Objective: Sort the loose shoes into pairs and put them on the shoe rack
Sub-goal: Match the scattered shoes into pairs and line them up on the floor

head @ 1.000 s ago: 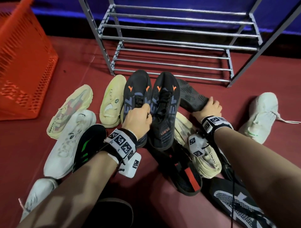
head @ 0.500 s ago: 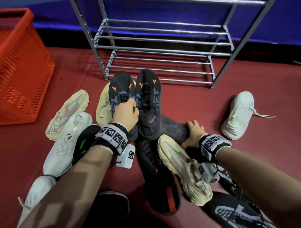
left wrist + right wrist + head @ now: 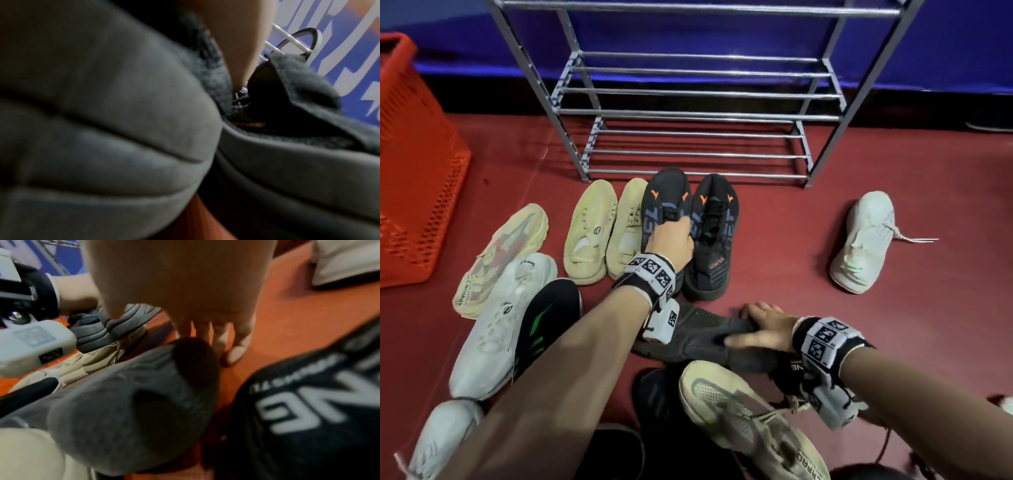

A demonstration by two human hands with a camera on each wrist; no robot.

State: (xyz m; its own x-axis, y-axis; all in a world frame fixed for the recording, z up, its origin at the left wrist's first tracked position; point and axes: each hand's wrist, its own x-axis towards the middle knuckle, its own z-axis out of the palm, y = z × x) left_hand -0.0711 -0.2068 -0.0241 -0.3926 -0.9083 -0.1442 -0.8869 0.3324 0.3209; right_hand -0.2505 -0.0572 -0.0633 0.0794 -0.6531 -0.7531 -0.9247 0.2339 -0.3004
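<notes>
A black pair with orange marks (image 3: 717, 219) stands on the red floor just before the metal shoe rack (image 3: 698, 114). My left hand (image 3: 674, 229) grips both shoes at their collars; in the left wrist view a finger (image 3: 234, 40) reaches down between the two grey heels (image 3: 102, 113). Nearer me, a dark grey shoe (image 3: 698, 339) lies on its side. My right hand (image 3: 753, 325) holds it at the heel, thumb across it and fingers (image 3: 236, 352) down behind it. The rack's shelves hold no shoes.
A cream pair (image 3: 590, 233) sits left of the black pair. Further left lie a cream-pink shoe (image 3: 500, 253), a white shoe (image 3: 496, 325) and a black shoe with green stripes (image 3: 548, 325). One white shoe (image 3: 863, 240) lies alone on the right. An orange basket (image 3: 414, 171) stands far left.
My right hand has dragged the grey shoe from beside the black pair back toward me. The black pair has shifted right, uncovering a second cream shoe.
</notes>
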